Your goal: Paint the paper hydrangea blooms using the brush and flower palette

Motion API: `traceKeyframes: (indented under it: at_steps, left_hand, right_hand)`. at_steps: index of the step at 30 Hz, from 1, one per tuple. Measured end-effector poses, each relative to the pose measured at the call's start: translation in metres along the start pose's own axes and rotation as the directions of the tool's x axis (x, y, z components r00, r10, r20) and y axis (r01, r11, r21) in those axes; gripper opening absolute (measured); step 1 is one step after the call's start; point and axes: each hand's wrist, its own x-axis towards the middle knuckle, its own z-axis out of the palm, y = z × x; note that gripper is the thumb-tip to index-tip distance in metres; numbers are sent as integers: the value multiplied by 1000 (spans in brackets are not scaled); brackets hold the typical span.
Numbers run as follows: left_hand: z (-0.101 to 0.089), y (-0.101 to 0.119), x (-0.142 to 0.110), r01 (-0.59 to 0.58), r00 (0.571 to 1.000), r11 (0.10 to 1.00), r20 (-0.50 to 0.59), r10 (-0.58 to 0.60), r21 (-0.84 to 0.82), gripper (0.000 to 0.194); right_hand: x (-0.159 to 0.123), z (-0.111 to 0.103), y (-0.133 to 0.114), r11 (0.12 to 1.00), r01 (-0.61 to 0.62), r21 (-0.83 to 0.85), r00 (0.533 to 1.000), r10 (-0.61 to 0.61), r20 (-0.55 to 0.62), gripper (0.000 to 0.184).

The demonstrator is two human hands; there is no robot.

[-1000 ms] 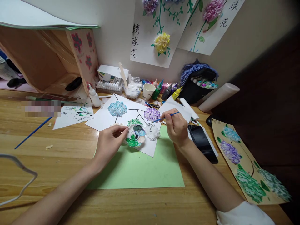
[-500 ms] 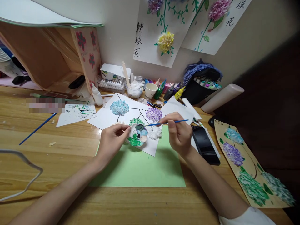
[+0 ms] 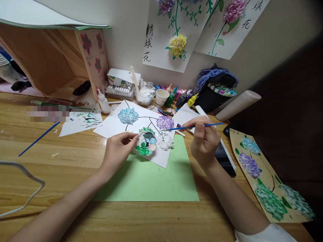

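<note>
My left hand is closed on the edge of a small white paint palette, whose wells hold green, dark grey, blue and pale paint. Between the fingers of my right hand is a thin blue paintbrush, its tip pointing left near the lower edge of a purple flower. Whether the tip touches the paper I cannot tell. Below lies a white sheet with drawn dark stems and a raised light blue flower. A white flower sits beside the palette, which partly covers a green one.
Green paper lies under the white sheet. Behind stand a paper cup, a glue bottle and several paint bottles. A black phone-like object and a finished flower picture lie right. Another blue brush rests left.
My right hand has moved right with the paintbrush, drawing its tip away from the palette toward the purple flower. My left hand still holds the palette, shifted slightly left.
</note>
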Motion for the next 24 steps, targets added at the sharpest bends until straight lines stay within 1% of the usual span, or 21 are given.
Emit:
traceKeyframes:
  at_steps: [2,4,6,9,12,19,24]
  left_hand:
    - [-3,1,1,9,1000,1000,-17,-9,6,30]
    - [-6,1,3,16,999,1000,-40,-15,20,31]
    - [-7,1,5,17,998,999,-64,-14,32,32]
    - [-8,-1,6,4,996,999,-84,-1,37,32]
    - [-8,-2,6,-3,997,999,-81,7,50,31]
    - [-8,-1,6,11,997,999,-80,-8,45,32]
    - [-8,-1,6,1,997,999,-77,3,52,32]
  right_hand:
    - [0,1,6,998,-8,-55,997,12,74,24]
    - [-1,4,11,997,17,-79,986,-3,165,23]
    - [-4,8,16,996,40,-79,979,-23,202,23]
    - [-7,12,19,997,37,-68,976,-21,218,22]
    - [-9,13,20,998,23,-55,972,-9,233,22]
    - [-9,14,20,999,16,-46,969,-4,246,24]
    - [-8,14,20,999,15,-51,976,-4,218,23]
